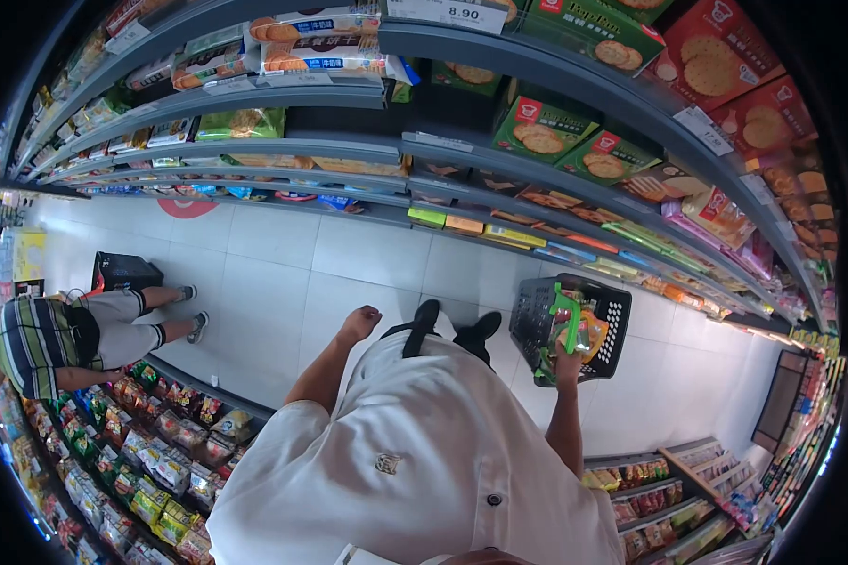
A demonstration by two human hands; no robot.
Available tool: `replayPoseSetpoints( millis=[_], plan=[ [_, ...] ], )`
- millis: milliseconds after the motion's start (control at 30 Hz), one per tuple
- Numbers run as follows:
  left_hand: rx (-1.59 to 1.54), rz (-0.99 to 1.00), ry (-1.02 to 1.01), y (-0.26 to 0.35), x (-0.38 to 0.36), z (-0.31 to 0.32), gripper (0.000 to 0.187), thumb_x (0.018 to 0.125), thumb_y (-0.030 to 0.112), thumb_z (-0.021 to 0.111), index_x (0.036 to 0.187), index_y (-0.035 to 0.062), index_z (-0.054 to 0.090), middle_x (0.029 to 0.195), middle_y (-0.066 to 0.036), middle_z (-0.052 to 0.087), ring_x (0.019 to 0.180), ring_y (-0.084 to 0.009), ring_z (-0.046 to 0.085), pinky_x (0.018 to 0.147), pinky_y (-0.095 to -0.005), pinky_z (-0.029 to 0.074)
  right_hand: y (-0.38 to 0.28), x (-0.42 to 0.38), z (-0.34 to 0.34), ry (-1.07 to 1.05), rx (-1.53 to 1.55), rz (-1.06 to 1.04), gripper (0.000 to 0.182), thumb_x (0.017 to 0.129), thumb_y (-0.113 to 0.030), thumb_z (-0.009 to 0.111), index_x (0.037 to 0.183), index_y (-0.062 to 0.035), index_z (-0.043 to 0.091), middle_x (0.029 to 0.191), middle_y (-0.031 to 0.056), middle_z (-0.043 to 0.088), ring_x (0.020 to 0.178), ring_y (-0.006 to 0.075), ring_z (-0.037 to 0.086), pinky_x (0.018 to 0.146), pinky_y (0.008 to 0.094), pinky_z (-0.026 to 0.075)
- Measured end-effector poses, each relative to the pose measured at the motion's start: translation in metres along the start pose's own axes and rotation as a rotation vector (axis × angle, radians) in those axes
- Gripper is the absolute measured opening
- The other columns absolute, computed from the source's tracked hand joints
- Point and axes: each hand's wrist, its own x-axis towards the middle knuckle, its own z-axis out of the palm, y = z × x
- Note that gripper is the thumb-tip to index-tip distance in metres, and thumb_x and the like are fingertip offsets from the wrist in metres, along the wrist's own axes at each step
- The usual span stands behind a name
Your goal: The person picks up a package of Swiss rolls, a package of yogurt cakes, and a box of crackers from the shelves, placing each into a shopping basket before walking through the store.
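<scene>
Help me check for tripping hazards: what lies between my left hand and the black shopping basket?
In the head view, your dark shoes, on the pale tiled floor, lie between your left hand and the black shopping basket.

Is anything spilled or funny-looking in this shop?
Nothing looks spilled on the floor, and the basket stands upright. One odd bit: a dark gap on the shelf, right of the green packet, beside fuller stretches. Shelves look bent, probably just the camera.
</scene>
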Motion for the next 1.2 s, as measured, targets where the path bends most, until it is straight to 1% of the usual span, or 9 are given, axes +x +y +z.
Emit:
replayPoseSetpoints(
  millis=[67, 333, 400, 533, 667, 733, 900, 1000, 1200],
  plan=[
    [-0.028, 0.011, 0.006, 0.005, 0.000, 0.001, 0.043, 0.101, 0.042, 0.073, 0.122, 0.0047, 0.077, 0.112, -0.020, 0.080, 0.105, -0.0340, 0.077, 0.093, -0.0411, 0.060, 0.013, 0.011, 0.008, 0.125, 0.072, -0.189, 0.023, 0.100, -0.025, 0.076, 0.115, -0.0097, 0.068, 0.080, -0.0026, 0.061, 0.057, 0.0095, 0.055, 0.049, 0.0305, 0.044],
    [-0.138, 0.047, -0.030, 0.025, 0.005, 0.020, 0.045, 0.102, 0.042, 0.072, 0.124, 0.0034, 0.076, 0.113, -0.019, 0.080, 0.107, -0.0303, 0.077, 0.095, -0.0395, 0.059, 0.004, 0.004, 0.008, 0.115, 0.076, -0.032, 0.029, 0.099, -0.024, 0.076, 0.120, -0.0057, 0.072, 0.098, 0.0027, 0.071, 0.077, 0.0147, 0.065, 0.064, 0.0324, 0.051],
    [-0.144, 0.078, -0.052, 0.027, 0.005, 0.023, 0.045, 0.102, 0.042, 0.072, 0.125, 0.0038, 0.076, 0.113, -0.018, 0.080, 0.107, -0.0305, 0.077, 0.095, -0.0398, 0.059, 0.007, 0.007, 0.006, 0.160, -0.116, -0.314, 0.036, 0.098, -0.026, 0.076, 0.124, -0.0015, 0.072, 0.105, 0.0063, 0.075, 0.089, 0.0192, 0.070, 0.076, 0.0371, 0.055],
    [-0.093, 0.076, -0.068, 0.017, 0.005, 0.025, 0.044, 0.102, 0.042, 0.072, 0.125, 0.0043, 0.076, 0.113, -0.018, 0.080, 0.107, -0.0308, 0.077, 0.096, -0.0400, 0.059, 0.012, 0.013, -0.003, 0.153, -0.286, -0.183, 0.041, 0.098, -0.027, 0.076, 0.128, 0.0012, 0.071, 0.115, 0.0135, 0.078, 0.103, 0.0269, 0.074, 0.091, 0.0411, 0.055],
    [-0.055, 0.107, -0.056, -0.005, 0.006, 0.022, 0.042, 0.106, 0.035, 0.072, 0.126, -0.0011, 0.072, 0.103, -0.010, 0.078, 0.087, -0.0178, 0.073, 0.081, -0.0351, 0.060, -0.003, 0.002, -0.002, 0.165, -0.290, -0.181, 0.044, 0.098, -0.027, 0.075, 0.130, 0.0019, 0.070, 0.118, 0.0163, 0.078, 0.107, 0.0312, 0.074, 0.093, 0.0417, 0.055],
    [-0.064, 0.020, -0.079, -0.003, 0.003, 0.019, 0.044, 0.103, 0.040, 0.071, 0.126, 0.0033, 0.075, 0.113, -0.017, 0.081, 0.109, -0.0292, 0.077, 0.098, -0.0396, 0.058, 0.006, 0.006, -0.003, 0.199, -0.245, -0.178, 0.045, 0.098, -0.027, 0.075, 0.129, 0.0032, 0.070, 0.117, 0.0177, 0.078, 0.107, 0.0330, 0.075, 0.092, 0.0420, 0.055],
    [-0.129, 0.079, -0.090, 0.008, -0.002, 0.014, 0.044, 0.104, 0.040, 0.072, 0.125, 0.0019, 0.074, 0.095, -0.013, 0.079, 0.076, -0.0226, 0.072, 0.076, -0.0379, 0.058, 0.019, 0.016, -0.004, 0.197, -0.308, -0.176, 0.044, 0.097, -0.029, 0.075, 0.127, 0.0028, 0.072, 0.112, 0.0200, 0.079, 0.104, 0.0334, 0.075, 0.092, 0.0421, 0.054],
    [-0.047, 0.106, -0.093, 0.012, 0.001, 0.012, 0.044, 0.104, 0.041, 0.071, 0.125, 0.0021, 0.075, 0.101, -0.017, 0.080, 0.090, -0.0271, 0.076, 0.085, -0.0389, 0.059, 0.010, 0.006, 0.004, 0.328, -0.280, -0.346, 0.039, 0.096, -0.037, 0.075, 0.102, 0.0012, 0.077, 0.095, 0.0233, 0.078, 0.096, 0.0432, 0.075, 0.085, 0.0497, 0.055],
    [-0.026, 0.144, -0.081, 0.017, 0.006, 0.001, 0.041, 0.102, 0.036, 0.072, 0.124, 0.0015, 0.075, 0.105, -0.017, 0.081, 0.096, -0.0297, 0.078, 0.089, -0.0392, 0.060, 0.007, 0.003, 0.003, 0.321, -0.292, -0.201, 0.046, 0.094, -0.043, 0.074, 0.113, -0.0018, 0.079, 0.104, 0.0227, 0.080, 0.104, 0.0421, 0.077, 0.091, 0.0500, 0.056]
  ],
)
